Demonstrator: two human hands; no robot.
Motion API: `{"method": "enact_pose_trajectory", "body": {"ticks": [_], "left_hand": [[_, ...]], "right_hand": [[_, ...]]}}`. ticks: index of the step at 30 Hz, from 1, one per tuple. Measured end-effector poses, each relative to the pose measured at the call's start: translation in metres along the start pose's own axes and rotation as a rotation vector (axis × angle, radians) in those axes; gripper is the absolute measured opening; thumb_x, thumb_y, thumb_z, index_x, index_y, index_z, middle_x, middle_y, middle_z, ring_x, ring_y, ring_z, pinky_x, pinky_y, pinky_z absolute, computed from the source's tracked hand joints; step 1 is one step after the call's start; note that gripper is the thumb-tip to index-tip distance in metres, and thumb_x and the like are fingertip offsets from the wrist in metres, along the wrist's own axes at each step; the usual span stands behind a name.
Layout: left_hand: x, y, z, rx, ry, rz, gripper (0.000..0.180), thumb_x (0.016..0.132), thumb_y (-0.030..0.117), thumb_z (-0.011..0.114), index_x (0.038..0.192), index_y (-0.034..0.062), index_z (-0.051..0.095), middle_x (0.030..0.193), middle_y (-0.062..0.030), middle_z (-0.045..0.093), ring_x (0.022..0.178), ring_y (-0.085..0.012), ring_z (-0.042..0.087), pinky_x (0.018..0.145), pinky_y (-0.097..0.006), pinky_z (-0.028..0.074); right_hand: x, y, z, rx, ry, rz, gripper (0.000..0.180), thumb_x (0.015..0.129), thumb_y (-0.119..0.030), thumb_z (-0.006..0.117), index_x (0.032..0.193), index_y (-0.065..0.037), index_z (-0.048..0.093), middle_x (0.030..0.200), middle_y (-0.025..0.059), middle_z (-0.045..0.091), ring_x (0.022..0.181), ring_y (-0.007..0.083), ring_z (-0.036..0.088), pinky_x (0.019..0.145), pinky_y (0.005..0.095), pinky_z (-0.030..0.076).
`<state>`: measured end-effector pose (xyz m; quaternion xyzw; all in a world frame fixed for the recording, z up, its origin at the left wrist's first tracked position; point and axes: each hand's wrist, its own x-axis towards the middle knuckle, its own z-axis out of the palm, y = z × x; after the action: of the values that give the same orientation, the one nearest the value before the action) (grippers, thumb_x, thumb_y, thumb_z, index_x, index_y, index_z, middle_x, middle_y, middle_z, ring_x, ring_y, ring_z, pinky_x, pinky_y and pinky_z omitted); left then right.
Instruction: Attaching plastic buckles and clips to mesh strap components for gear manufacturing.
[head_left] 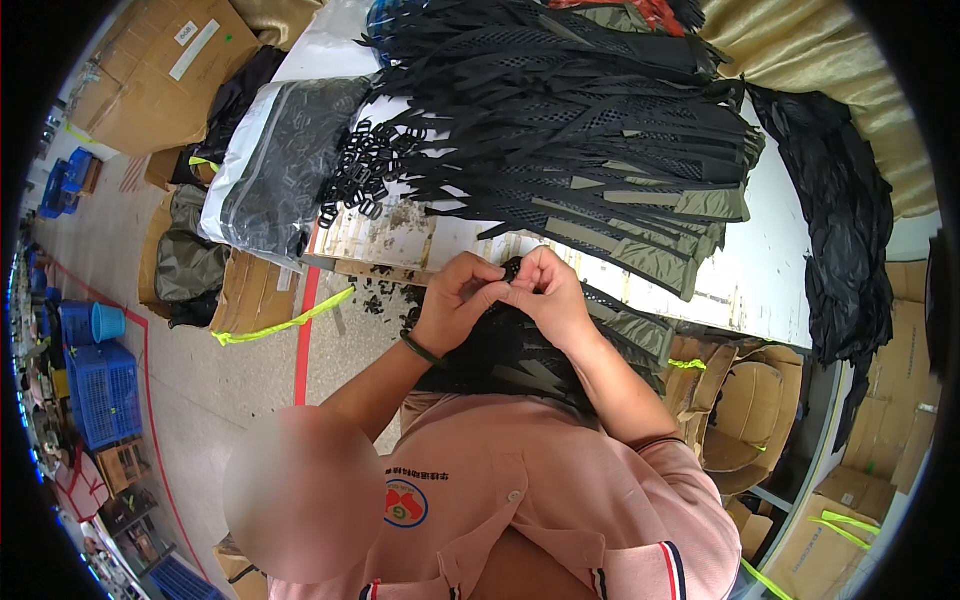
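White worktable [770,270] carries piled black straps [580,120] at far centre. Left hand [455,300] and right hand [545,290], near, pinch one small black buckle [512,270] between closed fingertips.

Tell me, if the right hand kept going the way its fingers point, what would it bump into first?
The right hand points left toward the left hand, with a small black buckle pinched between them. It would probably meet that buckle and the left fingertips at once; they already seem to touch.

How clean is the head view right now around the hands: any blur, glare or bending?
Head view: left hand and right hand are sharp and evenly lit at the small black plastic buckle; the white worktable looks bright, without hard glare; straight edges bow toward the dark rim; a blurred patch sits lower left.
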<state>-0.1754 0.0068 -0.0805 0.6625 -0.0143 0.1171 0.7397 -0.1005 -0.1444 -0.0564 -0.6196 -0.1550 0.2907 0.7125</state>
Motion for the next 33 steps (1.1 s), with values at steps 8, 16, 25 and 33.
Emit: {"method": "enact_pose_trajectory", "body": {"ticks": [8,16,25,33], "left_hand": [[0.0,-0.004,0.002,0.037,0.061,0.077,0.021,0.077,0.001,0.07,0.095,0.0052,0.06,0.098,-0.0036,0.052,0.087,-0.0131,0.054,0.075,-0.025,0.047],[-0.003,0.017,-0.002,0.315,-0.078,0.04,0.02,0.074,-0.005,0.07,0.089,0.0061,0.062,0.096,-0.0027,0.048,0.082,-0.011,0.049,0.067,-0.022,0.041],[-0.043,0.006,-0.013,-0.553,0.056,-0.476,0.021,0.085,0.004,0.062,0.101,0.0084,0.049,0.085,0.0013,0.053,0.071,-0.0099,0.055,0.061,-0.023,0.045],[-0.008,0.027,-0.054,1.035,0.101,0.101,0.041,0.077,0.013,0.07,0.114,0.0082,0.053,0.107,-0.0148,0.051,0.101,-0.0301,0.052,0.083,-0.04,0.043]], "right_hand": [[0.0,-0.02,0.001,0.443,-0.103,0.314,0.013,0.091,-0.013,0.06,0.097,-0.003,0.054,0.072,-0.0013,0.052,0.064,0.0067,0.052,0.059,0.0239,0.047],[0.012,-0.02,-0.017,-0.256,-0.303,0.225,0.014,0.092,-0.012,0.052,0.092,-0.001,0.061,0.079,-0.0015,0.059,0.072,0.004,0.051,0.061,0.0199,0.041],[0.024,-0.007,-0.008,-0.335,-0.148,0.029,0.009,0.088,-0.01,0.058,0.09,-0.002,0.061,0.076,-0.0003,0.056,0.07,0.0079,0.051,0.061,0.0234,0.042],[0.075,0.002,-0.051,-1.338,0.229,-0.579,0.019,0.07,-0.012,0.073,0.088,-0.01,0.066,0.085,0.006,0.051,0.086,0.0251,0.049,0.075,0.0358,0.037]]}}
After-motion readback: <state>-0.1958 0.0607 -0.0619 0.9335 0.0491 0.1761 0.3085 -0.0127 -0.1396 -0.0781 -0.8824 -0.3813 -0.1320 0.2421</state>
